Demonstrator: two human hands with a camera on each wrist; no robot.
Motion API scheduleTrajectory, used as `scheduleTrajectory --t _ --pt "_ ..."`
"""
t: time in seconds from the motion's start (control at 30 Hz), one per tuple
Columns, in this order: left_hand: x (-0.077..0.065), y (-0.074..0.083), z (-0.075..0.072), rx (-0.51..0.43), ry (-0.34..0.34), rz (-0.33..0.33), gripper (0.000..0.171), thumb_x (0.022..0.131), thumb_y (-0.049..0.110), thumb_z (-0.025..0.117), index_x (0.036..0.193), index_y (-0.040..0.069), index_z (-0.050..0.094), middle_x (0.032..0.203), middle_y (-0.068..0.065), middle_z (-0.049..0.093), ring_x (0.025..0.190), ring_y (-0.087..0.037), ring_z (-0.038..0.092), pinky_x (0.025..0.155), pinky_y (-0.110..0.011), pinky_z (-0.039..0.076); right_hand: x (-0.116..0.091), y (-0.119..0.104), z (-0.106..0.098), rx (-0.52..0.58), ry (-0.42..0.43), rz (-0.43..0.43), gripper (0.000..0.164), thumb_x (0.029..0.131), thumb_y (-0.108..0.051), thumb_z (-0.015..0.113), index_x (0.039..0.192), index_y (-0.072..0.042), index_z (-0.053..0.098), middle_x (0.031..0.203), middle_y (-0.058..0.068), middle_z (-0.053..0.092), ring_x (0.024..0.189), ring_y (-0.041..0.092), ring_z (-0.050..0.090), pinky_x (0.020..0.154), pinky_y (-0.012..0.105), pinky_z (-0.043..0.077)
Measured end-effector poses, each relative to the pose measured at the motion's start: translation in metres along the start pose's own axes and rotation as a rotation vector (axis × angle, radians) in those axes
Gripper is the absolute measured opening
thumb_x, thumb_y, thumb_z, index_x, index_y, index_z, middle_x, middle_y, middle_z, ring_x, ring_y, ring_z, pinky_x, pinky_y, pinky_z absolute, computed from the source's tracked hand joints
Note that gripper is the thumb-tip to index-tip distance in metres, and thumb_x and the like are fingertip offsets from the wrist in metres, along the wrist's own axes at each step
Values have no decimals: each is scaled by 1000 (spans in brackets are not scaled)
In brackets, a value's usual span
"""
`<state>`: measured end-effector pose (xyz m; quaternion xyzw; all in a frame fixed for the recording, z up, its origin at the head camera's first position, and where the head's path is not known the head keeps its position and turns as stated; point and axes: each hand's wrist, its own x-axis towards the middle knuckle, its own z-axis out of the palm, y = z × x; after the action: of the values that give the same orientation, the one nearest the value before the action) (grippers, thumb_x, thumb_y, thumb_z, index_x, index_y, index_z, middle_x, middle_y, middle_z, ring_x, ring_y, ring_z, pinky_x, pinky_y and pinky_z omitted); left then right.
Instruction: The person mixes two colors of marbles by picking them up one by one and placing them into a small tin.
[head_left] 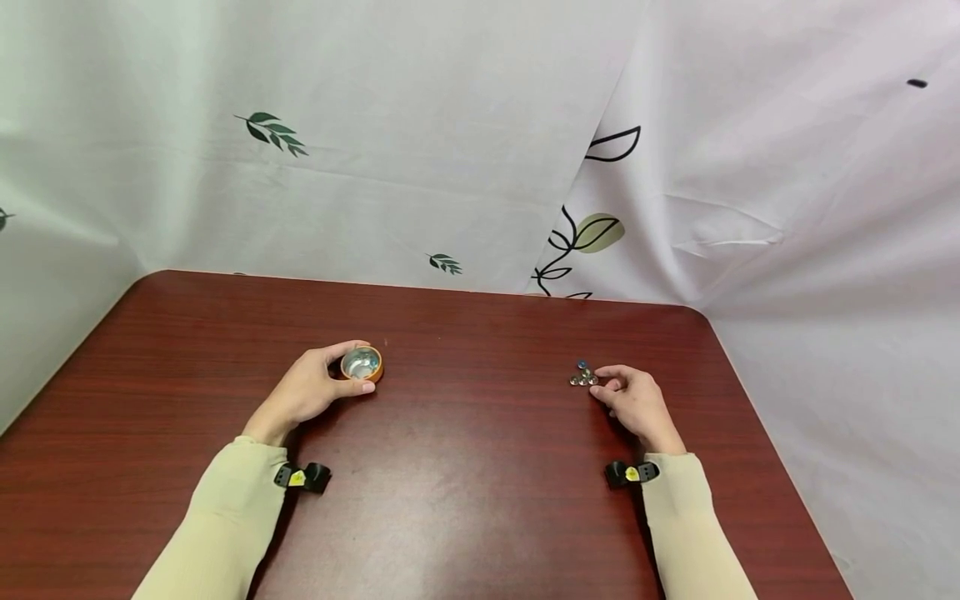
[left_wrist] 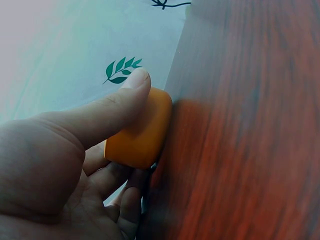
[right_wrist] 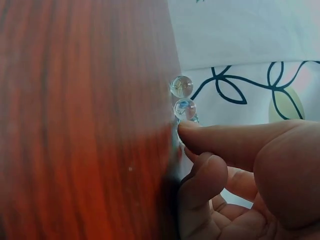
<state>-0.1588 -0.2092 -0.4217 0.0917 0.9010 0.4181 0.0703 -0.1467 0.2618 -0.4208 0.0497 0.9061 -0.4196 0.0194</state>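
Note:
On the left, my left hand [head_left: 311, 387] grips a small round bowl [head_left: 379, 372], orange outside and shiny silver inside, with the thumb along the near side and fingers round the far side. Something bluish and clear shows inside it. The left wrist view has the bowl's orange wall [left_wrist: 142, 132] low at the tabletop. Over on the right, my right hand [head_left: 636, 404] pinches at a clear glass marble [head_left: 592, 380] on the edge of a small cluster, thumb and forefinger at its sides. Two other marbles [right_wrist: 185, 108] show past the thumb tip in the right wrist view; the pinched one is mostly hidden there.
A reddish-brown wood-grain table [head_left: 465, 450] with rounded far corners lies under both hands. White curtains [head_left: 420, 167] with leaf prints hang behind and beside it. A marble with blue in it [head_left: 582, 365] sits at the back of the cluster.

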Motion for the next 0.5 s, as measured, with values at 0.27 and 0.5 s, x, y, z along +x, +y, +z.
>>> scheduleTrajectory --t 0.27,0.5 --pt "0 1 0 -2 5 -1 65 83 26 85 140 10 59 119 -14 68 108 -28 61 91 -44 44 2 1 2 6 8 11 25 90 -3 72 113 4 70 75 4 59 54 12 53 50 25 47" --pt "1 1 0 -4 8 7 64 83 26 85 140 9 59 118 -13 69 107 -28 61 91 -44 44 3 1 3 1 10 16 22 91 -4 72 111 3 70 75 4 58 55 13 52 49 26 46"
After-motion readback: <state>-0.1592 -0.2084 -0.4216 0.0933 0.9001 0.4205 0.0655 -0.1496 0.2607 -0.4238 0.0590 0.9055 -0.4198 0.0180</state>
